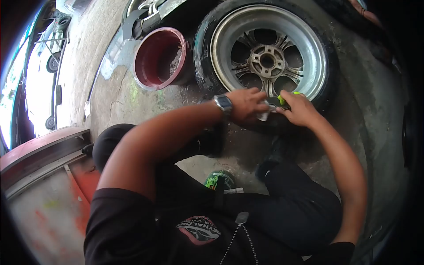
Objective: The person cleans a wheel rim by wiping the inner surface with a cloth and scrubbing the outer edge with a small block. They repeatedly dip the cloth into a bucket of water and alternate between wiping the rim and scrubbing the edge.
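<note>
A tire with a silver multi-spoke wheel (219, 75) lies flat on the ground ahead of me. Over its near edge my left hand (245, 104), with a watch (223, 104) on its wrist, is closed and slightly blurred; a small pale piece (263, 116) shows below its fingers, too unclear to name. Close to its right, my right hand (299, 109) is closed on a yellow-green object (282, 99), mostly hidden by the fingers. A short shiny metal part (272, 107) shows between the two hands.
Left of the tire stands a dark red bucket (140, 66) with small grey pieces inside. Another wheel (143, 5) is partly visible behind it. A green and black can (220, 180) sits between my legs. A red and grey panel (48, 203) is at left; part of another person (365, 13) shows top right.
</note>
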The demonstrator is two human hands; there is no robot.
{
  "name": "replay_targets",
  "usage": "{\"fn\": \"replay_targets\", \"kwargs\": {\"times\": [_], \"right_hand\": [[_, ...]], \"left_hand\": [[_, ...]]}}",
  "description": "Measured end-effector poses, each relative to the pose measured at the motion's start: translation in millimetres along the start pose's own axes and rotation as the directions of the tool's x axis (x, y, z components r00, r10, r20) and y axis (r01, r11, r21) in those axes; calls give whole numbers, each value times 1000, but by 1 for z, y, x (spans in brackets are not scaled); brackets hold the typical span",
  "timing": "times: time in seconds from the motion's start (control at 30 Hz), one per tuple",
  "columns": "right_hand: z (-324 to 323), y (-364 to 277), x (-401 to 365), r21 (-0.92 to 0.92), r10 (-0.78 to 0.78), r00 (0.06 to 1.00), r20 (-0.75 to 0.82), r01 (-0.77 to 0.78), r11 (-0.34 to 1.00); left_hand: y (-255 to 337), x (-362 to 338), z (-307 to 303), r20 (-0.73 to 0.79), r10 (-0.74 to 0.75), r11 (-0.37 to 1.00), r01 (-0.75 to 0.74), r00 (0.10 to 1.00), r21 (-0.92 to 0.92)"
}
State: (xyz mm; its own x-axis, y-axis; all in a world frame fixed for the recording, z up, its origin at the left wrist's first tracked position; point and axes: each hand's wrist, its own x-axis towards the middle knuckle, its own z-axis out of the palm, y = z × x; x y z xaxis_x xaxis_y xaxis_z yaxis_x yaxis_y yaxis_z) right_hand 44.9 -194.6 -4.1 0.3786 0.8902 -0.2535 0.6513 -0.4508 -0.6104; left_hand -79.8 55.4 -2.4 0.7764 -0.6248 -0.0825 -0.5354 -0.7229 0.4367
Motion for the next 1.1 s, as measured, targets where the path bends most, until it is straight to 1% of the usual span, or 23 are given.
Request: {"fn": "replay_targets", "kwargs": {"times": [0.03,0.07,0.1,0.13,0.17,0.2,0.3,0.33,0.37,0.4,0.43,0.47,0.57,0.67,0.7,0.77,0.8,0.83,0.9,0.93,0.97,1.03,1.1], "right_hand": [[-9,0,1,41,14,998,65,-16,999],[-13,7,-2,117,-79,996,50,73,990],[-17,11,-2,184,-83,994,69,69,981],[-21,14,-1,250,-88,992,90,63,966],[-23,16,3,316,-95,989,116,53,947],[-25,17,10,323,-71,977,200,3,946],[3,24,38,429,-313,935,166,217,877],[9,13,48,460,-292,925,241,156,874],[17,1,55,444,-316,933,174,212,871],[19,-1,62,450,-284,941,182,177,875],[22,-3,67,460,-253,947,198,138,877],[17,-2,74,472,-280,934,223,148,869],[-4,10,61,345,-178,940,291,70,936],[-28,23,38,190,-192,939,285,141,972],[-25,22,42,195,-227,938,263,179,964],[-14,13,50,205,-293,933,211,251,946],[-1,-3,60,258,-315,936,157,269,928],[20,-20,66,328,-308,951,17,286,900],[42,-46,73,352,-154,987,-35,156,923],[44,-42,70,325,-182,981,-68,194,926],[34,-34,65,207,-273,956,-104,289,935],[4,-16,47,59,-300,954,-8,300,952],[-8,-9,41,89,-183,978,104,174,981]], "left_hand": [[-12,-11,-10,30,3,999,-5,1000,44],[-26,-24,-20,56,5,996,-10,998,92],[-44,-38,-25,55,9,991,-17,998,131],[-58,-50,-31,52,-34,988,26,998,155],[-70,-60,-38,21,-70,982,65,997,180],[-79,-64,-41,-19,-95,980,97,995,174],[-75,-60,-27,-178,-227,959,252,957,131],[-67,-53,-19,-234,-288,940,321,928,118],[-63,-50,-14,-287,-349,915,390,892,100],[-65,-51,-13,-330,-335,921,381,882,84],[-66,-54,-11,-319,-333,925,373,888,75],[-69,-54,-11,-311,-327,929,365,892,69],[-74,-56,-8,-326,-312,932,354,892,76],[-75,-57,-5,-329,-324,930,362,887,59],[-75,-57,-4,-336,-322,931,361,885,58],[-76,-58,-4,-346,-310,934,351,886,63],[-77,-58,-3,-353,-309,935,350,883,59],[-76,-59,-2,-370,-304,938,344,878,46],[-76,-59,-3,-406,-289,944,328,867,29],[-76,-60,-3,-408,-281,945,324,869,39],[-76,-60,-2,-403,-285,943,329,870,43],[-78,-60,-1,-397,-282,942,330,873,57],[-81,-61,1,-414,-262,947,316,872,66]]}}
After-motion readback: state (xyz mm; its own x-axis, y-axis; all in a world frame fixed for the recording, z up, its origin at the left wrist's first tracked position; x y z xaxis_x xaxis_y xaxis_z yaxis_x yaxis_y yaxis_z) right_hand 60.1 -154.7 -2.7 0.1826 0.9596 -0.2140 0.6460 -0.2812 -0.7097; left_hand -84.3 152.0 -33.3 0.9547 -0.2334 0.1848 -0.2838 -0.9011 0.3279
